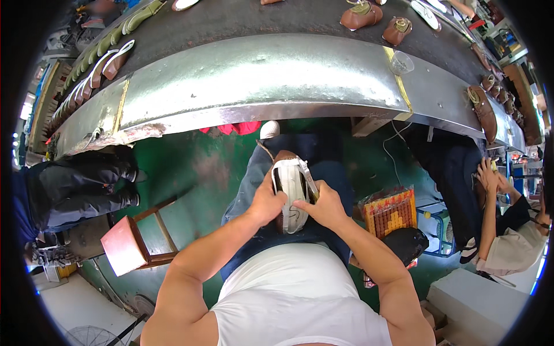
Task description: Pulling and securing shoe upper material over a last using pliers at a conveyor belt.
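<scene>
A bench (pixel 248 75) runs across the front, a stool (pixel 122 245) stands to the left, and over the lap (pixel 245 181) a shoe (pixel 295 187) (pale side up) is gripped from opposite sides by left hand (pixel 267 203) and right hand (pixel 326 206).

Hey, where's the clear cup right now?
In the head view, the clear cup is at upper right, beyond your right hand, on the metal bench edge by a yellow strip, below a brown shoe.

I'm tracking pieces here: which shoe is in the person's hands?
The brown-and-white shoe gripped between the left hand and right hand; the brown shoes farther ahead rest on the bench, unheld.
</scene>
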`<move>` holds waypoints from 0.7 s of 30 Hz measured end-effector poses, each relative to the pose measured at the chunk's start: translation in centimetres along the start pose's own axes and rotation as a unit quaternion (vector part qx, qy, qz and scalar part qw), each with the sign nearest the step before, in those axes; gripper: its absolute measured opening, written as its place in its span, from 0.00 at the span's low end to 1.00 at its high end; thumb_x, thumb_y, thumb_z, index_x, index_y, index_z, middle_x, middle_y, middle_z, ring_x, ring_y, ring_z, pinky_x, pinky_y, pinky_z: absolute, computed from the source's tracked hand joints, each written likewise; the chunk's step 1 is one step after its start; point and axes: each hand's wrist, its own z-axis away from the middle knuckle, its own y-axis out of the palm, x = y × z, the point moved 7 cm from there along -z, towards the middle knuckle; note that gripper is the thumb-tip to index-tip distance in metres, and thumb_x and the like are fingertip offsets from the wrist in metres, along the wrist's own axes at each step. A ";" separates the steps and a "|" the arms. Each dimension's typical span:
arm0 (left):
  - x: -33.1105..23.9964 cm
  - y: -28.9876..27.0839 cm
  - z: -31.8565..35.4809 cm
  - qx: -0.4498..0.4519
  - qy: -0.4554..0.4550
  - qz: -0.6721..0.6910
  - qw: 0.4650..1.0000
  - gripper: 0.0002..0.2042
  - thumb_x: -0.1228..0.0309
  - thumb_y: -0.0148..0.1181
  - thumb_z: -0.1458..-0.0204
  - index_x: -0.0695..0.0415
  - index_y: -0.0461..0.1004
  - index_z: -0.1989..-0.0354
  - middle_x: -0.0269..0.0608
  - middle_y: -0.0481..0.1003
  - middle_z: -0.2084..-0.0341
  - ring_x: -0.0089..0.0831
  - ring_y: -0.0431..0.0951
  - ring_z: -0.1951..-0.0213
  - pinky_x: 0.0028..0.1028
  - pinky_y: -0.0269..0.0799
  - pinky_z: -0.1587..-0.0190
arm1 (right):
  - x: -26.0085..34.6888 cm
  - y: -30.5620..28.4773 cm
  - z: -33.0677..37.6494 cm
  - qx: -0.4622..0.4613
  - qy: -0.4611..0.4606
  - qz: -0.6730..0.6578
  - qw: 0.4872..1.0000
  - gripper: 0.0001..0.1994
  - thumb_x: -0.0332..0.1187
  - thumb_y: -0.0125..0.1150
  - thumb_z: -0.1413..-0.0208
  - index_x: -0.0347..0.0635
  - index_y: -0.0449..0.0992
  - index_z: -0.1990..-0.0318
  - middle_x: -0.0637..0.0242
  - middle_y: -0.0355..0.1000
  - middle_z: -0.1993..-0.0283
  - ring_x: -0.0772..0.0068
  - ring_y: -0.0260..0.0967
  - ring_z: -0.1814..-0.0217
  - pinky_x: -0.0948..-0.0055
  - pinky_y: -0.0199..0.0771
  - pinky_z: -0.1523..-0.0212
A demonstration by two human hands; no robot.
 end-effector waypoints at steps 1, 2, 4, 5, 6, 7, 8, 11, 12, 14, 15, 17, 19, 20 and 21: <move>-0.4 0.1 0.7 -0.023 0.014 -0.032 0.999 0.38 0.83 0.47 0.53 0.58 0.48 0.28 0.52 0.69 0.43 0.40 0.68 0.39 0.30 0.61 0.37 | -0.5 0.2 0.2 0.006 0.015 0.002 1.000 0.30 0.48 0.71 0.52 0.29 0.69 0.52 0.45 0.76 0.62 0.44 0.76 0.56 0.59 0.74 0.54; 0.8 0.0 0.7 -0.033 -0.014 -0.069 0.997 0.42 0.84 0.49 0.56 0.57 0.45 0.27 0.54 0.68 0.42 0.40 0.67 0.38 0.29 0.60 0.37 | -1.0 0.5 0.4 0.005 0.014 0.000 1.000 0.30 0.48 0.71 0.52 0.29 0.69 0.52 0.45 0.76 0.62 0.44 0.76 0.56 0.59 0.74 0.54; -0.4 0.3 1.2 0.002 -0.012 -0.082 0.997 0.43 0.84 0.49 0.56 0.55 0.44 0.27 0.54 0.67 0.40 0.41 0.67 0.37 0.28 0.60 0.36 | -2.1 0.1 0.5 -0.001 -0.001 -0.076 0.997 0.25 0.41 0.71 0.52 0.31 0.70 0.54 0.46 0.75 0.63 0.47 0.76 0.58 0.62 0.74 0.55; -0.7 0.4 1.4 0.038 -0.013 -0.092 0.995 0.44 0.85 0.48 0.57 0.54 0.44 0.26 0.54 0.65 0.39 0.41 0.67 0.37 0.28 0.59 0.36 | -3.0 -0.4 0.6 -0.003 -0.001 -0.076 0.997 0.25 0.41 0.71 0.52 0.31 0.70 0.54 0.46 0.75 0.63 0.47 0.76 0.58 0.62 0.74 0.55; -0.7 0.2 1.1 0.108 -0.015 -0.092 0.990 0.42 0.87 0.47 0.58 0.56 0.47 0.27 0.46 0.67 0.41 0.32 0.65 0.37 0.28 0.59 0.36 | -3.4 -0.6 0.6 0.041 -0.020 -0.072 0.996 0.23 0.38 0.69 0.51 0.31 0.70 0.54 0.45 0.75 0.63 0.46 0.76 0.58 0.61 0.73 0.55; -1.6 0.5 1.1 0.216 -0.016 0.044 0.975 0.44 0.89 0.46 0.60 0.55 0.48 0.27 0.44 0.68 0.41 0.30 0.67 0.39 0.29 0.61 0.36 | -3.2 -0.8 0.6 0.086 -0.038 -0.067 0.993 0.21 0.36 0.67 0.50 0.31 0.70 0.53 0.45 0.75 0.63 0.45 0.76 0.58 0.61 0.73 0.55; -1.3 0.3 0.5 0.237 -0.098 0.077 0.964 0.43 0.90 0.46 0.61 0.56 0.50 0.28 0.44 0.68 0.42 0.30 0.68 0.39 0.30 0.62 0.37 | -3.2 -1.5 0.7 0.099 -0.052 -0.036 0.993 0.19 0.33 0.64 0.50 0.31 0.70 0.54 0.44 0.75 0.64 0.44 0.75 0.59 0.60 0.73 0.56; 0.7 1.5 -1.1 0.272 -0.127 0.158 0.941 0.38 0.88 0.49 0.58 0.59 0.56 0.32 0.41 0.70 0.44 0.32 0.72 0.44 0.29 0.66 0.40 | -2.3 -3.2 0.3 0.080 -0.042 0.024 0.996 0.16 0.33 0.65 0.50 0.32 0.70 0.59 0.45 0.75 0.65 0.44 0.75 0.61 0.58 0.73 0.58; 1.1 2.4 -0.8 0.262 -0.111 0.129 0.950 0.38 0.87 0.51 0.58 0.60 0.56 0.32 0.42 0.69 0.43 0.31 0.70 0.42 0.29 0.66 0.40 | -2.9 -3.9 0.5 0.100 -0.010 0.021 0.995 0.15 0.34 0.65 0.49 0.32 0.70 0.60 0.49 0.75 0.67 0.50 0.75 0.64 0.60 0.73 0.60; 2.9 3.1 -0.1 0.249 -0.110 0.094 0.958 0.41 0.81 0.59 0.56 0.62 0.50 0.29 0.46 0.65 0.38 0.33 0.65 0.37 0.30 0.60 0.36 | -4.1 -5.1 2.5 0.157 0.021 -0.081 0.984 0.13 0.33 0.63 0.46 0.33 0.70 0.61 0.57 0.74 0.68 0.62 0.73 0.65 0.65 0.73 0.60; 3.7 3.3 0.6 0.251 -0.115 0.096 0.956 0.41 0.81 0.59 0.56 0.62 0.50 0.29 0.46 0.65 0.38 0.33 0.65 0.37 0.30 0.60 0.36 | -4.1 -5.1 3.6 0.181 0.027 -0.151 0.971 0.12 0.32 0.62 0.45 0.33 0.70 0.61 0.59 0.74 0.67 0.65 0.72 0.65 0.66 0.73 0.59; 3.7 2.6 1.3 0.201 0.016 -0.097 0.975 0.46 0.77 0.64 0.55 0.62 0.43 0.28 0.49 0.62 0.36 0.35 0.61 0.34 0.29 0.55 0.33 | -4.1 -5.3 5.3 0.226 0.045 -0.056 0.971 0.12 0.32 0.60 0.45 0.32 0.70 0.58 0.53 0.74 0.65 0.55 0.73 0.62 0.62 0.72 0.58; 3.6 3.1 1.3 0.224 -0.005 -0.089 0.971 0.49 0.77 0.65 0.55 0.61 0.37 0.27 0.51 0.57 0.33 0.35 0.57 0.32 0.29 0.51 0.31 | -4.8 -4.8 6.9 0.268 0.063 0.042 0.960 0.13 0.31 0.59 0.45 0.32 0.69 0.56 0.47 0.74 0.62 0.44 0.73 0.59 0.58 0.72 0.57; 3.3 3.4 1.5 0.231 -0.005 -0.081 0.970 0.51 0.81 0.65 0.56 0.61 0.35 0.27 0.49 0.55 0.31 0.35 0.56 0.31 0.29 0.49 0.31 | -4.3 -4.6 7.1 0.233 -0.028 0.108 0.966 0.17 0.29 0.58 0.45 0.30 0.68 0.51 0.47 0.74 0.58 0.48 0.73 0.56 0.59 0.72 0.53; 2.7 3.7 1.8 0.237 -0.006 -0.074 0.969 0.53 0.85 0.64 0.57 0.60 0.32 0.26 0.47 0.52 0.30 0.34 0.54 0.30 0.28 0.47 0.30 | -3.0 -4.7 7.3 0.194 -0.120 0.172 0.958 0.20 0.28 0.57 0.45 0.28 0.67 0.45 0.48 0.73 0.55 0.52 0.73 0.53 0.60 0.72 0.49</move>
